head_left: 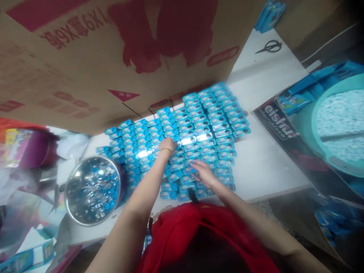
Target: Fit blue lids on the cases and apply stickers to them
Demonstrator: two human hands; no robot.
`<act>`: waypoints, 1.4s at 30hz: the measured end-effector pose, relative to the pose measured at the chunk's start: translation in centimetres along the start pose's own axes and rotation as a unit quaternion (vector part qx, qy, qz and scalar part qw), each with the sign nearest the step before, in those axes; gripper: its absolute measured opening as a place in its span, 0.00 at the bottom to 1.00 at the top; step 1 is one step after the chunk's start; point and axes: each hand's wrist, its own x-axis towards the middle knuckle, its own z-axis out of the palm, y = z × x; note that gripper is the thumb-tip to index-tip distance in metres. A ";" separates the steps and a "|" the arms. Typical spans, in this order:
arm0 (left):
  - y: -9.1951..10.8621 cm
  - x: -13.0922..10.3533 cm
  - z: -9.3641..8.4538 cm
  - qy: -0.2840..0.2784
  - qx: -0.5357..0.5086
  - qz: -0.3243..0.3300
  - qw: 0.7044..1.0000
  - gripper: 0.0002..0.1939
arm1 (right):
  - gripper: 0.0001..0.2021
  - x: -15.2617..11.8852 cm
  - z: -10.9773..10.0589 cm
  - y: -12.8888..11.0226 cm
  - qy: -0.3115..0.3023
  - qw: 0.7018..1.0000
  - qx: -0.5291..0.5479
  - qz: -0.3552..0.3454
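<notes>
Rows of small blue printed boxes [186,127] cover the middle of the white table. My left hand [167,146], with a thin bracelet at the wrist, reaches down onto the middle rows. Its fingers are bent together, and their tips are hidden, so what they pinch cannot be made out. Nearer to me, my right hand [203,172] hovers over or touches the front rows with curled fingers. Something small and blue shows at its fingertips, too blurred to name. Left of the rows is a metal pot [71,189] with many small shiny silver and blue pieces in it.
A large cardboard carton [85,68] stands along the back. Black scissors [271,46] lie on the table [264,167] at the back right. On the right, a turquoise basin [315,140] holds many small pale pieces, beside blue packets [295,100]. Plastic bags and a purple container [36,148] are at left.
</notes>
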 end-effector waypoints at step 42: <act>0.8 -2.9 1.4 -0.031 0.060 0.031 0.997 0.17 | 0.18 1.1 -0.5 -0.9 -0.115 0.989 0.088 -0.012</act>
